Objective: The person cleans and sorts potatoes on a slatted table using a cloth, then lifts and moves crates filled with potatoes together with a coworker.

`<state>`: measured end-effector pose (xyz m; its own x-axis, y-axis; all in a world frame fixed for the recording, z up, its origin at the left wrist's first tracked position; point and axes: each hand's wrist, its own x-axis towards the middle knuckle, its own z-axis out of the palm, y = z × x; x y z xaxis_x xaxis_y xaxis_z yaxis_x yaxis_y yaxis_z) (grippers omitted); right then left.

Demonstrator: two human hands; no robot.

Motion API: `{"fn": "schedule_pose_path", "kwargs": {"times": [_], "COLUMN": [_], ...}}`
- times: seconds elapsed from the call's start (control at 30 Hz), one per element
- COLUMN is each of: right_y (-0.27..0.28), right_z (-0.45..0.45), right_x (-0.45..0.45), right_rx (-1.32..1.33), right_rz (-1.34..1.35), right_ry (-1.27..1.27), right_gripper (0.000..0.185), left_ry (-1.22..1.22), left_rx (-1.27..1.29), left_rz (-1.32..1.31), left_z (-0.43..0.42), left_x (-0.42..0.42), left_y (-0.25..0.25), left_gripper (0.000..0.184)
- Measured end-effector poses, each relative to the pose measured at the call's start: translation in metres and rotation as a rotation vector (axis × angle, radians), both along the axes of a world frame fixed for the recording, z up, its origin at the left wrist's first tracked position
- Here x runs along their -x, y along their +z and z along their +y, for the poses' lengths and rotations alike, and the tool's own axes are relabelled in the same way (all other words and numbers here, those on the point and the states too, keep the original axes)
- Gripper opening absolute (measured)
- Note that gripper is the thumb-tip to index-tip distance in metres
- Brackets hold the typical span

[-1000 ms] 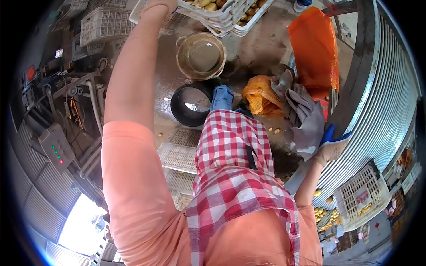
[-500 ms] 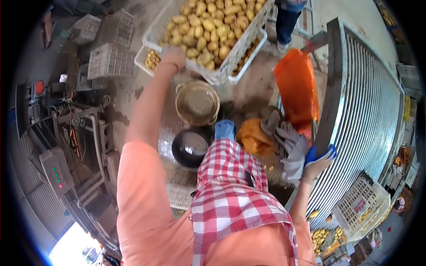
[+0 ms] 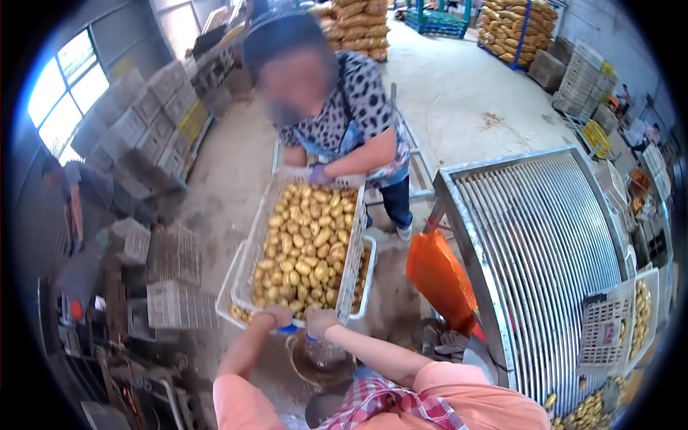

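A white plastic crate (image 3: 352, 244) full of potatoes (image 3: 304, 240) sits on top of other crates in front of me. My left hand (image 3: 276, 317) is closed on its near rim, at the left. Close beside it, my right hand (image 3: 320, 322) grips the same rim. Both hands wear gloves with blue parts. Across the crate stands a co-worker (image 3: 365, 100) in a spotted top, whose gloved hand rests at the far rim. Below my hands is a bucket (image 3: 308, 373) on the wet floor.
A ribbed metal rack (image 3: 537, 265) stands at the right, with an orange sheet (image 3: 438, 276) at its left side. A crate (image 3: 605, 333) lies on its lower right. Empty crates (image 3: 179, 304) are at the left. Another person (image 3: 74, 201) is at the far left.
My right hand has left the metal rack's edge and taken hold of the potato crate's rim beside my left hand. The view has tilted up, bringing the co-worker into sight.
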<state>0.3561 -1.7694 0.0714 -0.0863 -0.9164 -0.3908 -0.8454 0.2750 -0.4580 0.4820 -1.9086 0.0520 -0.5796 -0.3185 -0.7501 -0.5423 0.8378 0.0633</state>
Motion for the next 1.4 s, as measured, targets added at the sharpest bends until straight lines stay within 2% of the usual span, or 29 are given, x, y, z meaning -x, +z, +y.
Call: {"fn": "schedule_pose_path", "kwargs": {"times": [0.1, 0.2, 0.23, 0.27, 0.3, 0.37, 0.4, 0.43, 0.47, 0.5, 0.57, 0.63, 0.67, 0.7, 0.73, 0.77, 0.8, 0.83, 0.87, 0.9, 0.97, 1.0, 1.03, 1.07, 1.13, 1.23, 1.3, 1.33, 1.4], "right_y": [-0.014, -0.026, -0.042, -0.057, -0.064, -0.066, -0.063, -0.056, -0.039, -0.030, -0.035, -0.053, -0.014, -0.014, -0.017, -0.013, 0.018, 0.026, 0.047, 0.058, 0.077, 0.087, 0.085, 0.100, 0.097, 0.085, 0.075, 0.065, 0.087], "right_z": [0.001, 0.007, 0.005, 0.003, 0.005, 0.015, 0.023, 0.033, 0.042, 0.040, 0.040, 0.037, 0.050, 0.046, 0.046, 0.048, 0.050, 0.048, 0.053, 0.056, 0.059, 0.060, 0.059, 0.061, 0.057, 0.054, 0.045, 0.037, 0.033], "right_x": [-0.003, -0.001, -0.004, -0.003, -0.005, -0.003, -0.001, 0.002, 0.002, 0.001, 0.007, 0.014, 0.021, 0.020, 0.023, 0.022, 0.022, 0.023, 0.025, 0.029, 0.034, 0.031, 0.034, 0.030, 0.013, -0.002, -0.009, -0.012, -0.031], "right_rx": [-0.055, 0.010, -0.002, -0.019, -0.009, 0.119, 0.118, 0.140, 0.159, 0.102, 0.125, 0.086, 0.136, 0.071, 0.168, 0.203, 0.110, 0.062, 0.063, 0.055, -0.021, -0.069, -0.042, -0.041, -0.076, -0.099, -0.138, -0.137, -0.117], "right_rz": [0.066, 0.098, 0.116, 0.137, 0.136, 0.206, 0.202, 0.225, 0.251, 0.234, 0.422, 0.426, 0.434, 0.480, 0.470, 0.514, 0.560, 0.510, 0.566, 0.549, 0.505, 0.451, 0.562, 0.549, 0.623, 0.653, 0.695, 0.685, 0.655], "right_ry": [0.193, 0.204, 0.257, 0.299, 0.252, 0.305, 0.222, 0.210, 0.212, 0.165, 0.232, 0.239, 0.278, 0.314, 0.369, 0.362, 0.455, 0.381, 0.422, 0.415, 0.408, 0.326, 0.405, 0.416, 0.386, 0.311, 0.280, 0.219, 0.077], "right_gripper": [0.028, 0.026, 0.026, 0.026, 0.026, 0.022, 0.022, 0.020, 0.018, 0.014, 0.015, 0.014, 0.013, 0.013, 0.014, 0.013, 0.010, 0.009, 0.009, 0.010, 0.017, 0.020, 0.022, 0.023, 0.024, 0.023, 0.023, 0.025, 0.027], "left_ry": [0.036, 0.024, -0.012, -0.039, -0.105, -0.072, -0.093, -0.100, -0.132, -0.119, -0.120, -0.153, -0.156, -0.245, -0.257, -0.271, -0.259, -0.238, -0.263, -0.279, -0.254, -0.254, -0.255, -0.260, -0.334, -0.423, -0.455, -0.515, -0.602], "left_rx": [0.031, 0.021, 0.035, 0.027, 0.039, -0.050, -0.066, -0.036, -0.001, -0.071, -0.134, -0.185, -0.228, -0.226, -0.272, -0.313, -0.343, -0.372, -0.373, -0.403, -0.413, -0.431, -0.444, -0.441, -0.485, -0.447, -0.453, -0.415, -0.385], "left_rz": [0.022, 0.035, 0.087, 0.069, 0.102, 0.049, 0.148, 0.184, 0.195, 0.161, 0.261, 0.275, 0.274, 0.332, 0.340, 0.350, 0.369, 0.394, 0.377, 0.460, 0.442, 0.425, 0.413, 0.431, 0.386, 0.490, 0.531, 0.484, 0.390], "left_z": [0.002, 0.012, 0.006, 0.013, 0.010, 0.002, 0.001, 0.018, 0.021, 0.019, 0.014, 0.012, 0.022, 0.005, 0.003, 0.010, 0.013, 0.019, 0.028, 0.019, 0.026, 0.030, 0.031, 0.032, 0.018, 0.001, -0.008, -0.022, -0.033], "left_x": [-0.001, 0.003, -0.006, 0.000, -0.010, -0.009, -0.015, -0.009, -0.009, -0.004, -0.002, 0.004, 0.006, -0.002, -0.004, -0.002, -0.002, 0.000, 0.004, 0.000, 0.001, 0.002, 0.005, 0.002, 0.004, -0.004, -0.006, -0.003, 0.001], "left_y": [-0.006, 0.019, 0.001, 0.018, 0.006, -0.020, -0.033, -0.015, -0.030, -0.028, -0.037, -0.028, -0.012, -0.047, -0.041, -0.015, 0.001, 0.021, 0.049, 0.030, 0.052, 0.063, 0.070, 0.072, 0.072, 0.043, 0.043, 0.032, 0.050], "left_gripper": [0.038, 0.039, 0.038, 0.037, 0.038, 0.039, 0.042, 0.040, 0.038, 0.040, 0.040, 0.039, 0.038, 0.036, 0.035, 0.035, 0.037, 0.039, 0.040, 0.039, 0.040, 0.039, 0.039, 0.039, 0.041, 0.041, 0.041, 0.046, 0.050]}}
